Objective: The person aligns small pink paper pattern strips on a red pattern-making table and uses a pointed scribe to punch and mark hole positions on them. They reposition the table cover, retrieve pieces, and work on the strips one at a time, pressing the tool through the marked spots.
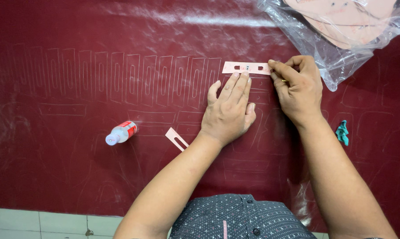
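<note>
A small slotted pink strip [177, 139] and a little white bottle [121, 132] are seen lying nearest. The left hand [229, 110] is laid flat, fingers together, on the dark red sheet [76, 168] (traced outlines throughout). Beyond, a pink template strip [246, 67] is pinched at its end by the right hand [297, 86]. A plastic bag [341, 26] lies farthest.

Left hand [229, 108] lies flat on dark red leather sheet [76, 168], fingertips just below a pink slotted template strip [246, 67]; right hand [297, 86] pinches the strip's right end.
</note>
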